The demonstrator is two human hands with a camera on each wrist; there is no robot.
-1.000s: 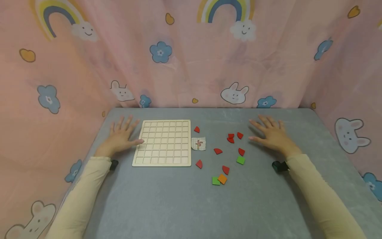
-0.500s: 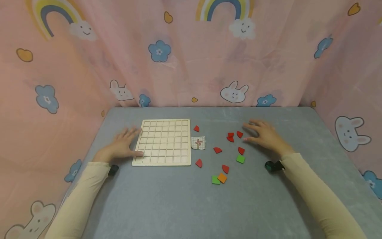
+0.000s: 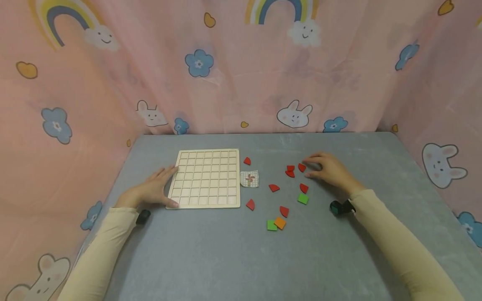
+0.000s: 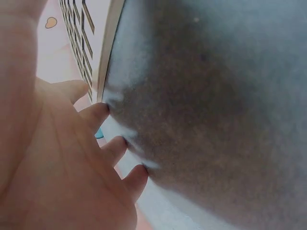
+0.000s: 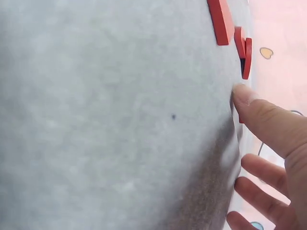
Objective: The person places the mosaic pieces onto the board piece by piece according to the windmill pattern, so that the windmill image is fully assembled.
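Note:
My left hand (image 3: 150, 190) lies along the left side of a pale wooden grid board (image 3: 205, 179). Its thumb reaches the near-left corner and its forefinger the left edge; the left wrist view shows the other fingertips down on the table beside the board (image 4: 108, 48). On the right, my right hand (image 3: 330, 170) has thumb and forefinger apart, right at a red quarter-circle tile (image 3: 302, 167). In the right wrist view the thumb (image 5: 261, 112) mostly hides that tile. Just left of it, two red tiles (image 3: 290, 171) overlap.
A small paper card (image 3: 249, 179) with a printed pinwheel pattern touches the board's right edge. More red quarter-circle tiles (image 3: 274, 188) lie scattered on the grey table (image 3: 211, 255). A green square (image 3: 303, 199) lies below one; an orange square (image 3: 280, 223) overlaps another green square (image 3: 271, 225).
My left hand has slid nearer along the board, its thumb now at the near corner. The right hand has moved left toward the red tile, its spread fingers drawing closer together.

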